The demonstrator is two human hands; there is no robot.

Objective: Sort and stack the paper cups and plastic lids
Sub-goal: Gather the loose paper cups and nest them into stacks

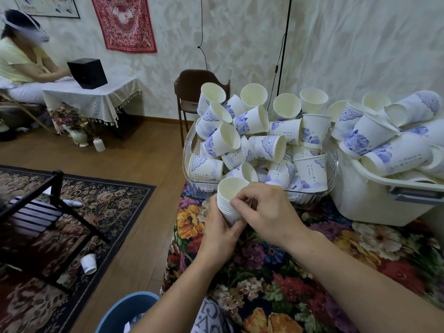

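Both hands are closed on the cup stack (227,203): left hand (219,233) is wrapped round its lower part, right hand (266,212) is curled at its rim. Stack is held upright just in front of the clear bin (332,174), which is heaped with loose cups (262,131). White tub (374,203) of cups is right of the bin. One cup (88,263) is on the rug, far left of it.

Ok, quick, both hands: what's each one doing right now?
Left hand: closed round the cup stack, holding it from below.
Right hand: fingers curled on the stack's upper rims.
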